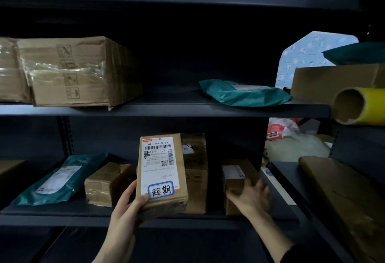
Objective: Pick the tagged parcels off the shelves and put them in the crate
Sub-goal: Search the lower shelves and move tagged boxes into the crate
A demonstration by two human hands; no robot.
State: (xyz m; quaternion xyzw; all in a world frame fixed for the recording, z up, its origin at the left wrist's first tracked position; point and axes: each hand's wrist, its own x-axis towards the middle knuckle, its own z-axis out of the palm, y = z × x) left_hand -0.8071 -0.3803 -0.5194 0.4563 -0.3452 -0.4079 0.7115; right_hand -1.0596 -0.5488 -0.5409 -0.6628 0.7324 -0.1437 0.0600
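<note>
Bare hands (127, 206) (250, 198), dark sleeve (291, 255) on right arm

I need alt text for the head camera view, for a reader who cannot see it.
The left hand holds a brown parcel bearing a blue-bordered handwritten tag, while the right hand grips a small box on the lower shelf.

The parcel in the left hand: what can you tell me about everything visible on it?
The parcel is a flat brown cardboard box, held upright and slightly tilted in front of other boxes on the lower shelf. A white shipping label with barcodes, a QR code and printed codes covers most of its front. Near the bottom sits a blue-bordered tag with two handwritten characters. The left hand grips its lower left corner, thumb on the front beside the tag. Its lower edge looks slightly crumpled.
</note>
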